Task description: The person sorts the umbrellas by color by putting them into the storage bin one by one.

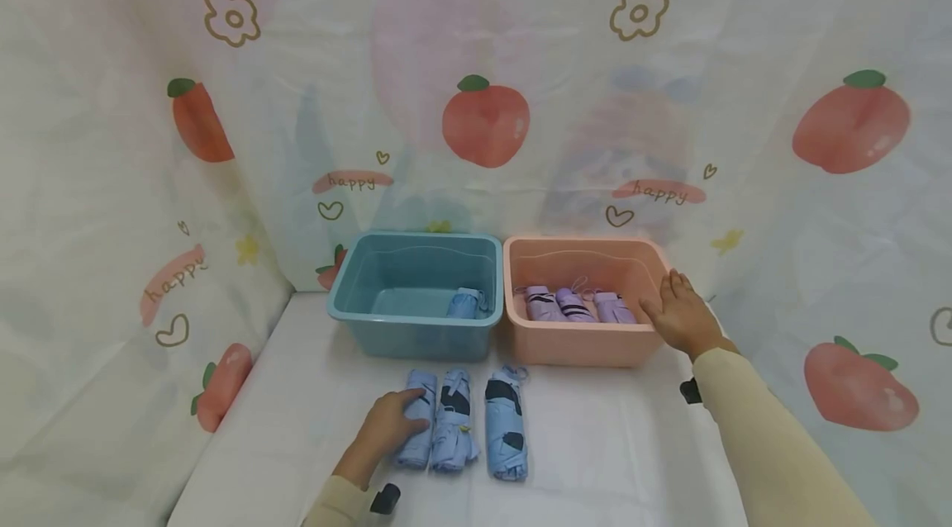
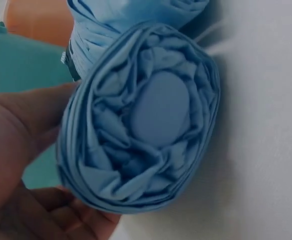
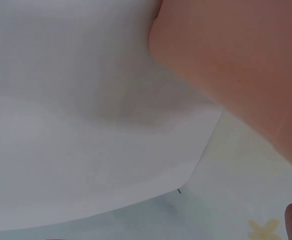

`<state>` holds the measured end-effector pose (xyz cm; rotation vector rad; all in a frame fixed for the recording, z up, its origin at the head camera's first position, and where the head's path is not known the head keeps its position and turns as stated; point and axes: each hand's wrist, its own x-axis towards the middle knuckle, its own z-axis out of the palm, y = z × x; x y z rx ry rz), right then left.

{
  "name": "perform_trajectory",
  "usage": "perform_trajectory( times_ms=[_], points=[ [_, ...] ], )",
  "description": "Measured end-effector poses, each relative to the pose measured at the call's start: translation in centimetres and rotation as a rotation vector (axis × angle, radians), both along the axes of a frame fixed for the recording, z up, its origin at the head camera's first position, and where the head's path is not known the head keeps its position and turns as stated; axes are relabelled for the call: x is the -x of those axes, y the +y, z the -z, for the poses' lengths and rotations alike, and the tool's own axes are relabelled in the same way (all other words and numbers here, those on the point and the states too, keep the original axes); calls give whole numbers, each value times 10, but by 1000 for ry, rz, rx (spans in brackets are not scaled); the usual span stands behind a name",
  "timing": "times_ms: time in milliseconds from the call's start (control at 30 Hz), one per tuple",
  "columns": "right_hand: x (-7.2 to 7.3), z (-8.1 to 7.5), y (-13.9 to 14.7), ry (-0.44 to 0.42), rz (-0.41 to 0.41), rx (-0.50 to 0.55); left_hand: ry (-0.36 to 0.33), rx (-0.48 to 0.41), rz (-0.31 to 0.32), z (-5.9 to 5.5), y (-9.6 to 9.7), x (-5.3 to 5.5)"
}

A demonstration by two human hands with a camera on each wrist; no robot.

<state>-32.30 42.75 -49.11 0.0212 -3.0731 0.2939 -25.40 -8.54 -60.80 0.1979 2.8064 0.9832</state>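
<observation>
My left hand (image 1: 387,428) grips the leftmost blue folding umbrella (image 1: 419,448) on the table, thumb on one side and fingers on the other. In the left wrist view that umbrella's rolled end (image 2: 158,107) faces the camera, its fabric bunched round a flat tip. Two more blue umbrellas lie just to its right, a middle one (image 1: 452,428) with a dark patch and another (image 1: 506,428) a little apart. With fingers extended, my right hand (image 1: 687,320) rests at the right rim of the pink bin (image 1: 580,345), whose outer wall fills a corner of the right wrist view.
Inside the pink bin lie three purple umbrellas (image 1: 573,306). The teal bin (image 1: 416,337) beside it holds a blue umbrella (image 1: 465,304) at its right end. A patterned curtain (image 1: 565,97) stands behind and beside the white table (image 1: 595,444).
</observation>
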Motion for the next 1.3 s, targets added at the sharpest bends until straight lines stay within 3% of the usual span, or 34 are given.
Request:
perform_trajectory(
  times_ms=[300, 533, 667, 833, 967, 1300],
  points=[
    [1, 1, -4, -4, -1, 12, 142, 22, 16, -1, -5, -6],
    [3, 2, 0, 10, 24, 0, 246, 33, 16, -17, -14, -8],
    [3, 4, 1, 5, 26, 4, 266, 38, 5, -28, -22, -9],
    [3, 4, 0, 6, 29, 5, 286, -44, 31, -49, -37, -8],
    [3, 3, -1, 4, 32, 2, 333, -84, 85, -70, -51, -3],
    [1, 1, 0, -11, 32, 19, 497, -21, 206, -124, -70, 15]
  ],
)
